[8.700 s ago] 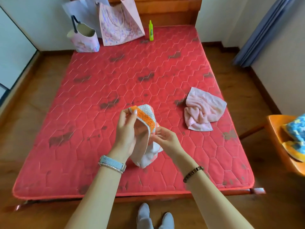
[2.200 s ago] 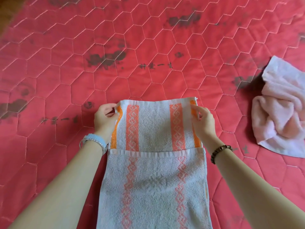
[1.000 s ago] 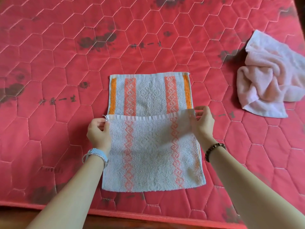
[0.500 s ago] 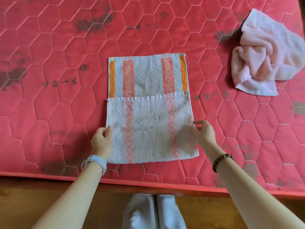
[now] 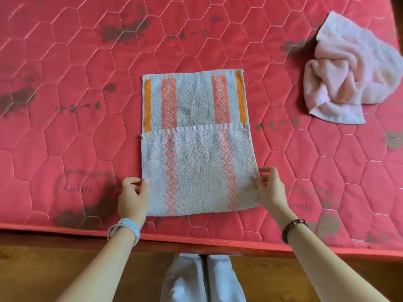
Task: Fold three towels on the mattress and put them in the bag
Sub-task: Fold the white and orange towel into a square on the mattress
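Hands frame the work in the head view: the left hand (image 5: 133, 199) and the right hand (image 5: 271, 190) sit at opposite side edges of the striped towel (image 5: 196, 162), which lies flat on the red mattress (image 5: 76, 62) close to its near edge. The towel is part folded. A near panel lies doubled over the rest, its hem running straight across the middle, and the far part with the bright orange bands is uncovered beyond it.

Each grip is narrow, thumb and fingertips nipping a side edge of the doubled panel a little way up from the near corners, left hand on the left edge and right hand on the right. Holding both edges at the same height looks meant to keep the layers square, so the next fold can carry the near panel up over the far part without skewing. So the towel spans the gap between the two grips, with most of it lying beyond them.

A crumpled pink towel (image 5: 349, 73) waits at the far right, well apart and unfolded. No third towel and no bag are in sight, so the task seems to be at an early stage
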A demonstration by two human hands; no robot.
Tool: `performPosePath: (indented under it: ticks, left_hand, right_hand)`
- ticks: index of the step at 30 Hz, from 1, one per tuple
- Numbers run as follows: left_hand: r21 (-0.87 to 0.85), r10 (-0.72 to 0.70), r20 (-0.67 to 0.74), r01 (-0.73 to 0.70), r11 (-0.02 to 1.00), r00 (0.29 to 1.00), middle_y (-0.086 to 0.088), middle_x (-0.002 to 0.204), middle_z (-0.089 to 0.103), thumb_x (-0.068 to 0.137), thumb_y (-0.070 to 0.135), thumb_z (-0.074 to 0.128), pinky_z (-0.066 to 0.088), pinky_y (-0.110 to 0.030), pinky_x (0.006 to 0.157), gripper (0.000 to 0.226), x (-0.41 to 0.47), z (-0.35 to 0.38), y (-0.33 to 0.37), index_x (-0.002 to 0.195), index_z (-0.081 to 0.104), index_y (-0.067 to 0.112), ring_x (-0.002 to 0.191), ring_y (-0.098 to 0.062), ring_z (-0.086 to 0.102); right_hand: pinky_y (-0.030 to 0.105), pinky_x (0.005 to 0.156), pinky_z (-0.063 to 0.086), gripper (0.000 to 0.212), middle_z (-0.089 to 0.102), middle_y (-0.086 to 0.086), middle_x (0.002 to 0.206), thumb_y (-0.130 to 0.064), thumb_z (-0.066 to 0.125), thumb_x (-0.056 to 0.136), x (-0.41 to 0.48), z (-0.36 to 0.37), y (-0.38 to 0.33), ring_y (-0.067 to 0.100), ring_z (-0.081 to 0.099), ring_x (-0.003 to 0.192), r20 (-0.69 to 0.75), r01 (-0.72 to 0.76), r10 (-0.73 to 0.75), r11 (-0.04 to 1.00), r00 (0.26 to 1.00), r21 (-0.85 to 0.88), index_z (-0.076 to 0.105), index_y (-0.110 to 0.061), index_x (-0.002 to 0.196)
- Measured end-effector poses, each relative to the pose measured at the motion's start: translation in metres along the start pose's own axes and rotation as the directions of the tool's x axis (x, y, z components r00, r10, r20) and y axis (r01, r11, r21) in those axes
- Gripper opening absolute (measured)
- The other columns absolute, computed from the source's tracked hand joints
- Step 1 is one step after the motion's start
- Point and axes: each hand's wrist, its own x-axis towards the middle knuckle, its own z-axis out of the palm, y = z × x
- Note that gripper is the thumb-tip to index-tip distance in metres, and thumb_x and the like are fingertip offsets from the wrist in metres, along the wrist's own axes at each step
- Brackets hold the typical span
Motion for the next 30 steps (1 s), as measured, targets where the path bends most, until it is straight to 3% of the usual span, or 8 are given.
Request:
performPosePath:
  ticks: [3, 6, 9, 13, 16, 20, 24, 30]
  left_hand:
    - [0.167, 0.267, -0.106, -0.247, 0.954, 0.958, -0.008, 0.107, 0.062, 0.090, 0.012, 0.067, 0.046, -0.045, 0.088, 0.029, 0.000, 0.008, 0.002, 0.116, 0.058, 0.002, 0.104, -0.036, 0.058]
    - [0.240, 0.517, 0.024, -0.507, 0.828, 0.856, -0.016, 0.134, 0.057, 0.089, 0.000, 0.062, 0.036, -0.038, 0.110, 0.041, -0.010, 0.033, 0.020, 0.129, 0.055, 0.001, 0.127, -0.033, 0.052]
    - [0.242, 0.635, 0.194, -0.664, 0.708, 0.748, -0.013, 0.149, 0.050, 0.089, -0.002, 0.058, 0.028, -0.039, 0.118, 0.050, -0.025, 0.070, 0.039, 0.139, 0.052, 0.003, 0.140, -0.030, 0.043]
    - [0.399, 0.690, 0.388, -0.786, 0.473, 0.612, -0.007, 0.159, 0.037, 0.093, 0.020, 0.038, 0.020, -0.043, 0.119, 0.060, -0.030, 0.097, 0.040, 0.152, 0.038, 0.008, 0.148, -0.022, 0.033]
    - [0.475, 0.673, 0.445, -0.793, 0.381, 0.590, -0.005, 0.165, 0.024, 0.100, 0.035, 0.031, 0.019, -0.044, 0.122, 0.062, -0.021, 0.092, 0.024, 0.157, 0.026, 0.010, 0.152, -0.019, 0.023]
    - [0.526, 0.682, 0.455, -0.791, 0.313, 0.572, -0.007, 0.166, 0.018, 0.101, 0.043, 0.033, 0.020, -0.049, 0.123, 0.067, -0.002, 0.065, -0.005, 0.157, 0.024, 0.008, 0.154, -0.022, 0.018]
    - [0.548, 0.667, 0.394, -0.744, 0.381, 0.632, -0.011, 0.166, 0.020, 0.099, 0.039, 0.032, 0.019, -0.048, 0.123, 0.067, 0.016, 0.037, -0.032, 0.155, 0.026, 0.003, 0.153, -0.025, 0.021]
    - [0.533, 0.662, 0.355, -0.724, 0.437, 0.661, -0.013, 0.165, 0.021, 0.098, 0.042, 0.033, 0.018, -0.049, 0.123, 0.070, 0.018, 0.036, -0.012, 0.155, 0.026, 0.001, 0.154, -0.025, 0.018]
  right_hand:
    - [0.043, 0.082, 0.049, 0.033, 0.058, 0.006, 0.111, -0.011, 0.056, 0.091, -0.007, 0.006, -0.007, 0.027, 0.055, 0.104, -0.153, 0.247, -0.297, 0.928, 0.943, -0.279, 0.051, -0.013, 0.123]
    - [0.039, 0.102, 0.043, 0.049, 0.056, 0.011, 0.132, 0.002, 0.059, 0.084, -0.014, 0.032, -0.019, 0.027, 0.052, 0.120, -0.057, 0.498, -0.587, 0.730, 0.807, -0.468, 0.052, -0.008, 0.132]
    - [0.039, 0.112, 0.036, 0.054, 0.046, 0.008, 0.148, -0.004, 0.057, 0.088, -0.015, 0.070, -0.027, 0.025, 0.041, 0.139, 0.156, 0.629, -0.661, 0.576, 0.734, -0.522, 0.048, -0.009, 0.141]
    - [0.043, 0.118, 0.023, 0.055, 0.028, 0.004, 0.159, -0.025, 0.030, 0.098, -0.016, 0.102, -0.025, 0.021, 0.021, 0.148, 0.318, 0.692, -0.643, 0.485, 0.697, -0.535, 0.032, -0.010, 0.150]
    - [0.042, 0.120, 0.013, 0.057, 0.019, -0.001, 0.162, -0.036, 0.033, 0.101, -0.012, 0.100, -0.015, 0.017, 0.013, 0.150, 0.302, 0.673, -0.645, 0.461, 0.702, -0.579, 0.022, -0.017, 0.154]
    - [0.040, 0.123, 0.008, 0.065, 0.014, -0.004, 0.163, -0.050, 0.030, 0.099, -0.008, 0.080, 0.005, 0.014, 0.006, 0.151, 0.213, 0.569, -0.588, 0.526, 0.781, -0.632, 0.015, -0.020, 0.156]
    - [0.040, 0.123, 0.007, 0.068, 0.009, -0.002, 0.164, -0.052, 0.025, 0.098, -0.009, 0.060, 0.023, 0.015, 0.005, 0.151, 0.147, 0.472, -0.515, 0.585, 0.844, -0.659, 0.011, -0.018, 0.156]
    - [0.041, 0.122, 0.008, 0.066, 0.010, 0.001, 0.163, -0.045, 0.029, 0.098, -0.004, 0.063, 0.007, 0.017, 0.006, 0.151, 0.140, 0.501, -0.550, 0.588, 0.823, -0.635, 0.014, -0.016, 0.155]
